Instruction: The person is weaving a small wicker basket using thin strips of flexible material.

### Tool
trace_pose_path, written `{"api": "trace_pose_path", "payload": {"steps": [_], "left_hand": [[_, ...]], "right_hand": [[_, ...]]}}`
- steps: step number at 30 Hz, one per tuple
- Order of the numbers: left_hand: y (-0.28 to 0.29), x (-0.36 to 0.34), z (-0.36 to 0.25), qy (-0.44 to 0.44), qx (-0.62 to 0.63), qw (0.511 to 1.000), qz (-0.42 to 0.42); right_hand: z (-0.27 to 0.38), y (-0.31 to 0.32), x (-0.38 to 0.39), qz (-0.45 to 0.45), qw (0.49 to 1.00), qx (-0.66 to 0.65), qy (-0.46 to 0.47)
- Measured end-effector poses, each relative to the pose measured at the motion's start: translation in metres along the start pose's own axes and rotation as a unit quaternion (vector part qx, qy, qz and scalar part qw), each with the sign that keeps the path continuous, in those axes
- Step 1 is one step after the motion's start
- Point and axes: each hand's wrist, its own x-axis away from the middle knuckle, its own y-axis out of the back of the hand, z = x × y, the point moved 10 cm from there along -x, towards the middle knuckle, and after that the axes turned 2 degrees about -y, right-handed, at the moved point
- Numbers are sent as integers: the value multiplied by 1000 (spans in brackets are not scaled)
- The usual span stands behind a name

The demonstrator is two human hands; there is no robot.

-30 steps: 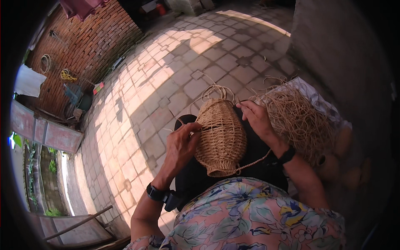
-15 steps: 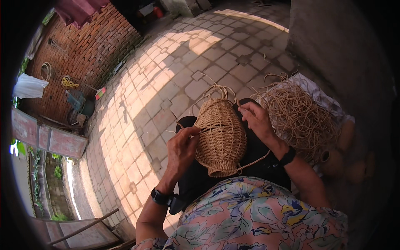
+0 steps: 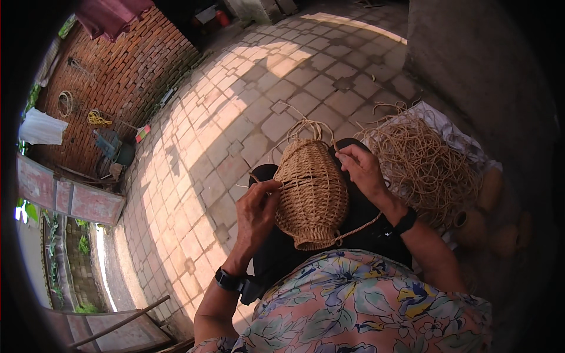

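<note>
Left hand (image 3: 258, 207) shifted; fingertips hidden.

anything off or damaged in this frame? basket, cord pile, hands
Nothing looks damaged. The basket is unfinished: loose strands stick up from its far end. The cord pile is tangled on a cloth, a few strands straying off. Left hand and right hand both touch the basket.

The person wears a bright top (image 3: 365, 306) with big blue, pink and green flowers, dark trousers (image 3: 365, 229), and 2 black bands, 1 on the left wrist (image 3: 228, 280) and 1 on the right wrist (image 3: 405, 222).
</note>
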Motion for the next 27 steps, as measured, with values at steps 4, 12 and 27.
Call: {"api": "trace_pose_path", "payload": {"steps": [4, 12, 27], "left_hand": [[-1, 0, 4, 15, 17, 1000, -3], [-24, 3, 22, 139, 148, 972, 118], [-56, 46, 82, 315, 446, 838, 9]], "right_hand": [[0, 0, 0, 1, 1000, 1, -5], [-3, -1, 0, -8, 999, -27, 24], [29, 21, 41, 71, 997, -27, 34]]}}
